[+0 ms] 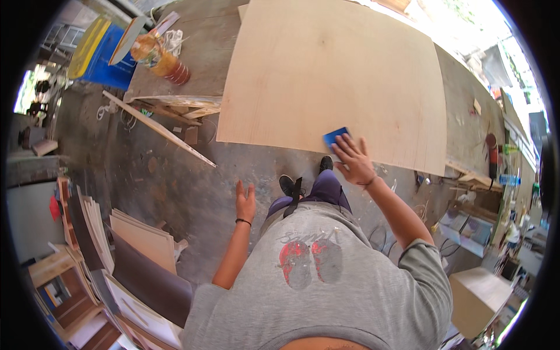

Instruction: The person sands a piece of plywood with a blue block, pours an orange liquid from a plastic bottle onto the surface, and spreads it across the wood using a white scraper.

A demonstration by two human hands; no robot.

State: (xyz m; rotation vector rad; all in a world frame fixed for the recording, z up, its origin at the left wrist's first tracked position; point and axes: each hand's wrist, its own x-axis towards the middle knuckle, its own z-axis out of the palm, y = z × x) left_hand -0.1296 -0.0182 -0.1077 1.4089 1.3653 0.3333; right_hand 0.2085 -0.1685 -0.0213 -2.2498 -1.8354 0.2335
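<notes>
A large pale plywood sheet [326, 76] lies flat on the workbench in front of me. At its near edge, right of centre, my right hand [354, 158] is laid with spread, stretched fingers. Under the fingertips is a flat blue square [334, 136] that looks like sandpaper; part of it is covered by the fingers. My left hand [245, 204] hangs over the floor beside my body, apart from the plywood. Its fingers are extended and nothing is in it.
Left on the bench [204, 52] stand a bottle of reddish-brown liquid [169, 65] and a blue bucket [105, 58] with a yellow rim. A long wooden strip [160, 129] slants over the floor. Leaning boards [143, 239] fill the lower left. A red-and-black tool [493, 154] lies far right.
</notes>
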